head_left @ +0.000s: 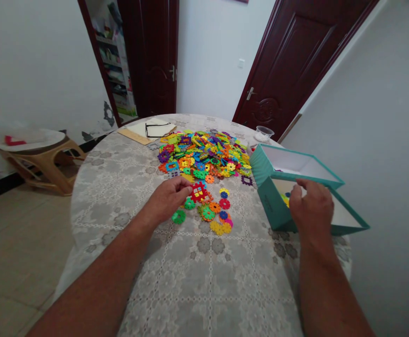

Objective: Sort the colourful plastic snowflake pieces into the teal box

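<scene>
My left hand (169, 199) pinches a red square plastic building piece (197, 192) with window-like openings, above the near edge of the heap. My right hand (311, 203) is over the nearer section of a teal box (276, 208), its fingers curled together. Whether anything is in those fingers is hidden. Some yellow and blue pieces (284, 200) show inside the box beside that hand. Between my hands, several loose flower-shaped discs lie on the cloth, among them a green disc (178, 216), an orange disc (215, 207) and a yellow disc (219, 228).
A big heap of multicoloured plastic pieces (204, 152) covers the table's middle. Black-framed glasses (158, 130) rest on papers at the far left. A clear plastic cup (263, 132) stands behind the box. A wooden stool (49, 164) is left of the patterned tablecloth (176, 281).
</scene>
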Available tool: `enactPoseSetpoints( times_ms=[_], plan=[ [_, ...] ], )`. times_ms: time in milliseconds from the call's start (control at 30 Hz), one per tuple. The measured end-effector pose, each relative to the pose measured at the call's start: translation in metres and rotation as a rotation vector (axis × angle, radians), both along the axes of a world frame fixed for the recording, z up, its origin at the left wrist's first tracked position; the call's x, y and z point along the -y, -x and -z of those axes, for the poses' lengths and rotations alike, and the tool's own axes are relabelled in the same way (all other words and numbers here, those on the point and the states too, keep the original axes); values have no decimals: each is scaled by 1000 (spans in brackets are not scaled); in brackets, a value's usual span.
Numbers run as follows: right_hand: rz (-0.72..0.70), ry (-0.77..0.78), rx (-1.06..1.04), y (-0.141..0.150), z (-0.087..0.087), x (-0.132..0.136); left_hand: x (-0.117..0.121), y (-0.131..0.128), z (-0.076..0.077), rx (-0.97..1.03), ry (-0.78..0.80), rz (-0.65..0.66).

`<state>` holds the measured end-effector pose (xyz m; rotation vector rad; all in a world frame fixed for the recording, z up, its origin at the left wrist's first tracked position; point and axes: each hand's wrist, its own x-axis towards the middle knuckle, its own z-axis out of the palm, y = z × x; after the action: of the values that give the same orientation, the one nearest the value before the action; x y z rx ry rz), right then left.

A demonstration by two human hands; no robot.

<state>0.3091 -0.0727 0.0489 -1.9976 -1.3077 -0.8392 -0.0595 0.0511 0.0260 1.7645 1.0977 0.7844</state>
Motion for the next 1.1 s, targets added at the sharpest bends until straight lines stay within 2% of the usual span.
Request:
enactPoseSetpoints(
  times_ms=[67, 133, 267, 333, 400, 500, 633, 700, 800, 900, 1000, 1100],
  plan=[
    [-134, -49, -58, 17, -1, -2, 4, -3, -2, 26, 60, 62],
    [-335, -14, -196, 43, -1, -3, 9, -7, -3, 46, 94, 147],
    [-729, 296, -489, 101, 8, -3, 19, -14, -3, 37, 44, 312],
    [-850, 412, -589, 121, 13, -4, 22, -18, -2, 24, 3, 367],
    [-908, 481, -632, 131, 17, -5, 23, -20, 0, -26, -43, 393],
    [-902, 518, -647, 129, 14, -6, 22, -20, 4, -143, -132, 388],
    [-774, 506, -627, 102, -6, -6, 20, -18, 16, -387, -350, 300],
    [-643, 423, -529, 80, -22, -11, 20, -18, 20, -506, -409, 303],
    [-376, 198, -295, 38, -45, -27, 23, -22, 20, -628, -421, 317],
    [-180, 26, -126, -1, -58, -47, 26, -26, 19, -669, -426, 329],
    [-175, -40, -74, -9, -56, -57, 25, -27, 22, -671, -446, 315],
    [-359, 31, -183, 26, -35, -51, 23, -27, 28, -653, -463, 299]
  ],
)
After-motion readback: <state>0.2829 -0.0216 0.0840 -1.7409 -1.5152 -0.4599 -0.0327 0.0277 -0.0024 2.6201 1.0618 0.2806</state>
